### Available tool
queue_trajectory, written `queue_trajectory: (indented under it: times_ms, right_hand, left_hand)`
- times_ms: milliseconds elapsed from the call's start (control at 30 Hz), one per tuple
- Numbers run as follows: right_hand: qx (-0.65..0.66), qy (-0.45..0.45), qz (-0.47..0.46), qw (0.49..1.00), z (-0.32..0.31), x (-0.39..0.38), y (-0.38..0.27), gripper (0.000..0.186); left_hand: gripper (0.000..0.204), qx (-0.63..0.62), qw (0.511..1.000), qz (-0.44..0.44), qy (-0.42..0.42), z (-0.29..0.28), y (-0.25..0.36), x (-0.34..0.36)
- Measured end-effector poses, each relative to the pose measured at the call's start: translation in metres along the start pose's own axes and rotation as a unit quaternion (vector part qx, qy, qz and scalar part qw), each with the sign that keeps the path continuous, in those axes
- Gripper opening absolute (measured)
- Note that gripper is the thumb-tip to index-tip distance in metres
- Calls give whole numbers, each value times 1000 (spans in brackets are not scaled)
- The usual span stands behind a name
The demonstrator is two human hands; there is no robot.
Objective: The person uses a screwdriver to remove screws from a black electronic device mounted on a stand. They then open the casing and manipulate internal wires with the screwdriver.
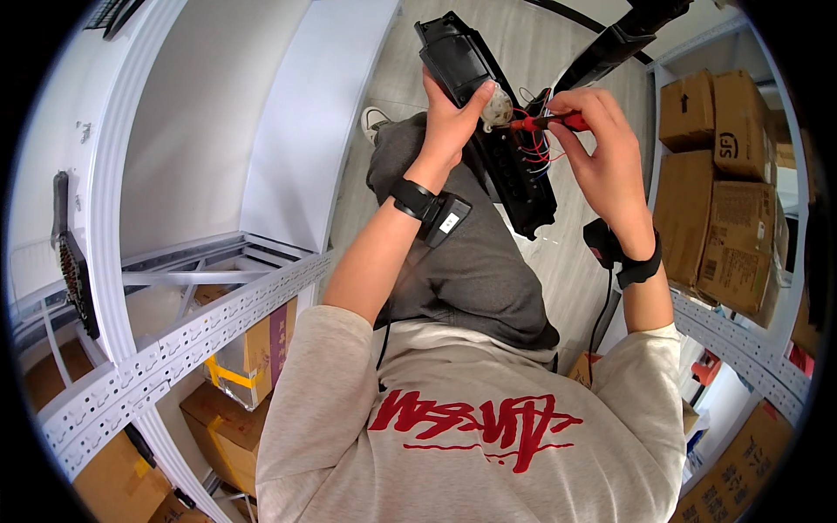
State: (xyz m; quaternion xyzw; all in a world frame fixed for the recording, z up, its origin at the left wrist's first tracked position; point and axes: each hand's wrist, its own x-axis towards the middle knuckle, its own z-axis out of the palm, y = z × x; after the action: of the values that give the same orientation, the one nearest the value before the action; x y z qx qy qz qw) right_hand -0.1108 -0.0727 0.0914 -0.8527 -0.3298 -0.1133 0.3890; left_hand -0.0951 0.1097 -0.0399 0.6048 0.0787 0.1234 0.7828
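A black housing (pixel 488 131) with red wires (pixel 534 139) exposed inside is gripped by the left hand (pixel 453 118). A red screwdriver (pixel 549 122) is pinched in the right hand (pixel 602 148) fingers. Cardboard boxes (pixel 724 192) are stacked on the shelf (pixel 741 336).

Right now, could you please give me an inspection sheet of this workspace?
Surface: no table; the black plastic housing is held up over the grey-trousered lap.
Job's things: the housing is open, with a small pale round part and red wires showing; red-handled screwdriver pointed into it.
Clutter: nothing seen loose near the work.
Hands: left hand grips the housing, thumb by the round part; right hand holds the screwdriver. Both wrists carry black bands.
Cables: a black cable hangs from the right wrist band.
Surroundings: white perforated metal shelving on the left, cardboard boxes on the right-hand shelves, more boxes below.
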Motion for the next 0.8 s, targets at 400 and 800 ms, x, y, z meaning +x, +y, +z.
queue_trajectory:
  times_ms: [400, 800]
  right_hand:
    - [49, 89, 3, 995, -13, 5, -2, 20]
    - [15, 126, -39, 991, 18, 35, 14, 18]
  left_hand:
    - [74, 150, 979, 124, 55, -1, 12, -2]
    - [36, 210, 955, 197, 67, 3, 11, -2]
